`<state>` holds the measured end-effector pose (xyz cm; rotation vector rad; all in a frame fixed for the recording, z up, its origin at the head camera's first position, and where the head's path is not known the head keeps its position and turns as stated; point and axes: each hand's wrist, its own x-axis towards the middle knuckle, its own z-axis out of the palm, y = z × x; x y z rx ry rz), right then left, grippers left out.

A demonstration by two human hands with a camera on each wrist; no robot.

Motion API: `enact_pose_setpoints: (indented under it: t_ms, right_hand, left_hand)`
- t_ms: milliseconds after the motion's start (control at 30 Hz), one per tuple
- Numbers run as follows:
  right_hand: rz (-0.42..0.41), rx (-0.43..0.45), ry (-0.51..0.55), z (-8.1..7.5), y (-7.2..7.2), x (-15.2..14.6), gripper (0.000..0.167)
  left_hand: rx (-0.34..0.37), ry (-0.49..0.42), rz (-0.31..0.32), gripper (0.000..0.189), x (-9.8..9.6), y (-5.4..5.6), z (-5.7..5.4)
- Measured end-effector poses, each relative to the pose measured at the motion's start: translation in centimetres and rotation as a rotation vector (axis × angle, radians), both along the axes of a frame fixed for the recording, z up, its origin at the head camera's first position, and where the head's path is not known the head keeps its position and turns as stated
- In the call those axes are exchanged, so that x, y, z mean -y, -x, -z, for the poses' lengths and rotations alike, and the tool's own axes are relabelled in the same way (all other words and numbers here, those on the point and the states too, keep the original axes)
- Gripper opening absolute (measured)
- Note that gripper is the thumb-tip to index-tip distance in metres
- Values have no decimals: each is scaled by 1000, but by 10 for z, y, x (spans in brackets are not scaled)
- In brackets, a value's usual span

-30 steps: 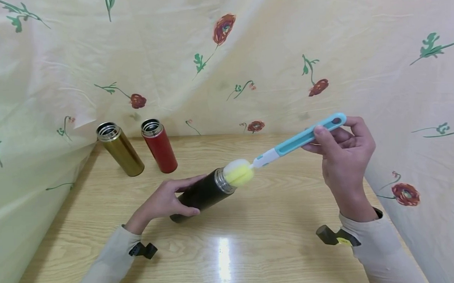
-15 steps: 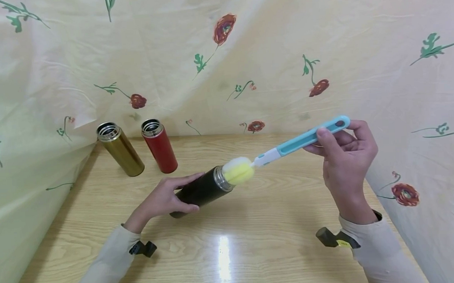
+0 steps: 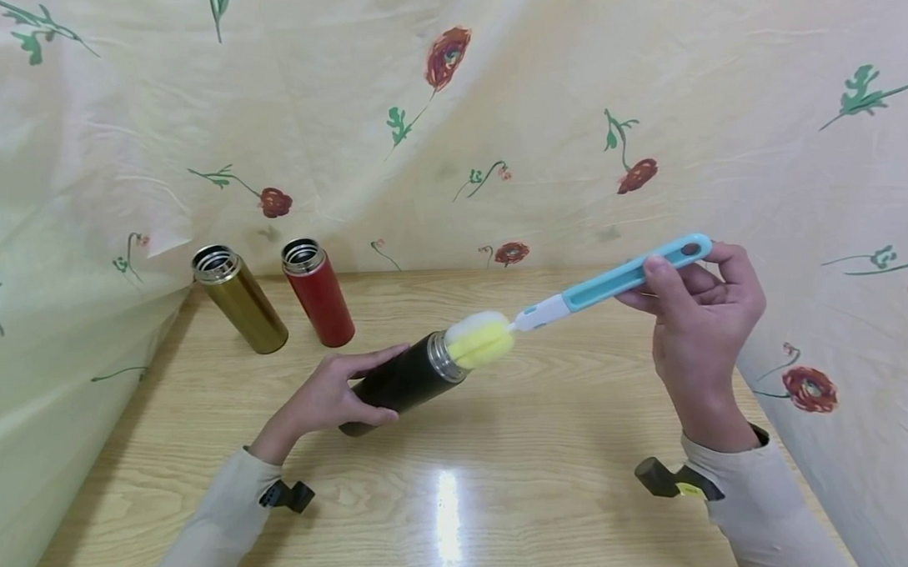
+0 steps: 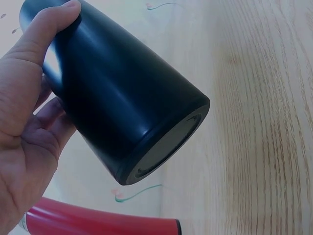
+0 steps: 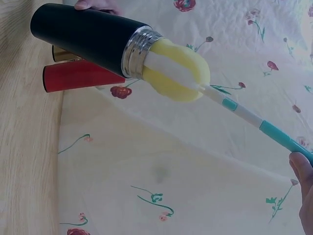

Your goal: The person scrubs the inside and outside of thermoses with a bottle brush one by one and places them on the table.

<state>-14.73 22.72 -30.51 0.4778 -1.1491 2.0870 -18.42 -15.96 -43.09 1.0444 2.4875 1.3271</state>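
Note:
My left hand [image 3: 330, 403] grips a black thermos bottle [image 3: 405, 379], thumb on the near side, its open steel mouth tilted up to the right. In the left wrist view the round base of the black thermos [image 4: 132, 98] faces the camera. My right hand [image 3: 703, 325] pinches the blue handle of a bottle brush [image 3: 612, 283] near its hanging hole. The yellow and white sponge head [image 5: 181, 73] sits partly inside the bottle's mouth, with much of it showing outside; its front end is hidden within.
A gold thermos [image 3: 246, 307] and a red thermos [image 3: 323, 300] stand without lids at the back left of the wooden table [image 3: 550, 464]. A flowered cloth [image 3: 553, 105] hangs behind the table and along both sides.
My right hand has moved slightly right and down, drawing the brush a little way out, so more sponge shows. The black thermos has shifted slightly; the other bottles stay put.

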Motion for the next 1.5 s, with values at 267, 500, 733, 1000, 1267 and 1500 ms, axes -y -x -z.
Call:
enact_pose_setpoints:
  t_ms: [267, 500, 733, 1000, 1267, 1500]
  right_hand:
    - [23, 11, 11, -3, 0, -4, 20]
    - [20, 10, 26, -5, 0, -6, 21]
    - [11, 1, 31, -6, 0, -8, 21]
    - [-3, -7, 59, -4, 0, -8, 21]
    - [0, -12, 60, -2, 1, -11, 20]
    - [-1, -25, 79, -4, 4, -12, 20]
  left_hand:
    - [2, -4, 11, 87, 0, -1, -2]
    - [2, -12, 20, 86, -2, -1, -4]
    - [5, -18, 28, 85, -2, 1, -3]
    - [23, -29, 31, 84, -2, 3, -3]
    - [54, -30, 38, 85, 0, 5, -1]
    - [71, -34, 25, 85, 2, 5, -2]
